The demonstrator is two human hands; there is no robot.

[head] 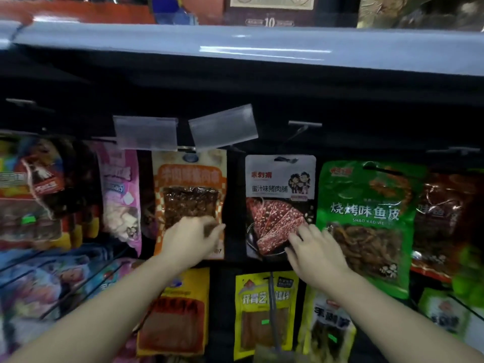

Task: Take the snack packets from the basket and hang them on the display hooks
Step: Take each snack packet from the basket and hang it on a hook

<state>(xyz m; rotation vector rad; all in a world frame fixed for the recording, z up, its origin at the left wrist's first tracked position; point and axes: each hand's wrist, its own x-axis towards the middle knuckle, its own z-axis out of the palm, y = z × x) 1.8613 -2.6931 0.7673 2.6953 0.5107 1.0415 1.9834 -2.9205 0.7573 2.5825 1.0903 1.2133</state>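
An orange snack packet (188, 184) with a clear window of dark jerky hangs on a display hook at the centre. My left hand (192, 238) lies against its lower part, fingers curled at the packet's bottom right edge. A white packet (279, 184) showing red meat slices hangs on the hook to the right. My right hand (318, 251) touches its lower right corner with spread, relaxed fingers. A green fish-skin packet (366, 205) hangs just right of that hand. The basket is out of view.
Pink (119, 195) and dark red packets hang at the left, yellow packets (264, 310) on the row below. Two clear price-tag holders (222, 127) stick out above the hooks. A grey shelf edge (262, 45) runs overhead. Wire rails (52, 284) hold bags at the lower left.
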